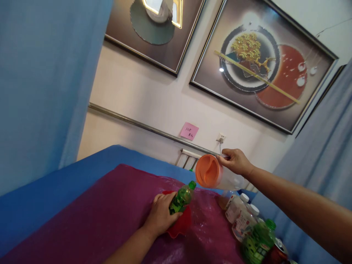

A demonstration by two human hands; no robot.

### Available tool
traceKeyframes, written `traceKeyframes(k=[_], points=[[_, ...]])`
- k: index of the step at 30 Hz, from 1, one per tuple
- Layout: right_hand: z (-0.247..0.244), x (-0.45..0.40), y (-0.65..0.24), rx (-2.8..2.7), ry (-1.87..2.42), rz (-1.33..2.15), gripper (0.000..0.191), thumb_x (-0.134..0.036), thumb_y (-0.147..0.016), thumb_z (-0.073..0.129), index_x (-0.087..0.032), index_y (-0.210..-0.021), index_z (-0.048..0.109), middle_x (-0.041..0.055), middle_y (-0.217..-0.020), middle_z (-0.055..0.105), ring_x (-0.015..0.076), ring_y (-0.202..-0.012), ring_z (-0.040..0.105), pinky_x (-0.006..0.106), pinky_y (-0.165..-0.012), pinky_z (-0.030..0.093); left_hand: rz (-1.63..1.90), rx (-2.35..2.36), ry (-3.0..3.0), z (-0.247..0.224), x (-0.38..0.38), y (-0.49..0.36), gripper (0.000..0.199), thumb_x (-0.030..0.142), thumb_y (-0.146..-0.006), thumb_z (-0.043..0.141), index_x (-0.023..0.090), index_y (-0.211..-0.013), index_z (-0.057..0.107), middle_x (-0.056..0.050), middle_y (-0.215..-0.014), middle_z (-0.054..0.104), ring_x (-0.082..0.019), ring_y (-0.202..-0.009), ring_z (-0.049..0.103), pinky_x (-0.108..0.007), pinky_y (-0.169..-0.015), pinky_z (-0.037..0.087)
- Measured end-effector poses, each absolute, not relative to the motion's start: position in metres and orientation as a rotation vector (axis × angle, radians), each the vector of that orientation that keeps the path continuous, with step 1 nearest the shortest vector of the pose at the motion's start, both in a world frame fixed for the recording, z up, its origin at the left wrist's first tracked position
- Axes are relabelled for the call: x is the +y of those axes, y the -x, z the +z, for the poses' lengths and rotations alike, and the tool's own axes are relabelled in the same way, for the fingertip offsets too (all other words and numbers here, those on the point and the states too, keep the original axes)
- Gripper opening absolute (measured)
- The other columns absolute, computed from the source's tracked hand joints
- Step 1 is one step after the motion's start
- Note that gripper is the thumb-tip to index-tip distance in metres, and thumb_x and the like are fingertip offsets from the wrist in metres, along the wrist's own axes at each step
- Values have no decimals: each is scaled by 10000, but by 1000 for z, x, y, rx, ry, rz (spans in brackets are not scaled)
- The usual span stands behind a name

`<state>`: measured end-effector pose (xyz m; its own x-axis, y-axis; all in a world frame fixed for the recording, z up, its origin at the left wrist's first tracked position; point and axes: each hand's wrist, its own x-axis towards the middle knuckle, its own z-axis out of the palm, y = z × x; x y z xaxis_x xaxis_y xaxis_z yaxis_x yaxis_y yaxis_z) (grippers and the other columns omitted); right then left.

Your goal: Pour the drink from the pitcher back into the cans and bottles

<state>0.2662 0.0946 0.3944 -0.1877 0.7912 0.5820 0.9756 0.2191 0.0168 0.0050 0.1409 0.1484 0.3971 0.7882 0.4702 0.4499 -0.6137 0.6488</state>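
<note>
My left hand (162,213) is wrapped around a small green plastic bottle (183,198), which leans to the right. Whether its green top is a cap or an open neck I cannot tell. Behind and below that hand shows a red dish with a wavy rim (177,228), partly hidden. My right hand (235,161) grips a clear jug (231,179) with an orange top (208,171). The jug is tipped on its side, its orange end facing left above the bottle and apart from it. I cannot make out any liquid coming from it.
On the right edge of the magenta sheet (110,209) stand white-capped bottles (242,222), another green bottle (258,240) and a dark red can (276,253). Blue curtains (46,84) hang at both sides. A metal rail (148,127) runs along the wall.
</note>
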Motion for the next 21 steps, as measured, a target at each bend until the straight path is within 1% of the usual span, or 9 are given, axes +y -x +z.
traceKeyframes(k=[21], points=[[393, 94, -265, -2055, 1634, -546, 447, -507, -836, 524, -223, -545, 339, -55, -477, 328, 96, -472, 282, 252, -485, 213, 1120, 1062, -2241, 147, 142, -5, 625, 304, -650, 810, 274, -1241, 609, -65, -1217, 715, -298, -1129, 630, -487, -1092, 337]])
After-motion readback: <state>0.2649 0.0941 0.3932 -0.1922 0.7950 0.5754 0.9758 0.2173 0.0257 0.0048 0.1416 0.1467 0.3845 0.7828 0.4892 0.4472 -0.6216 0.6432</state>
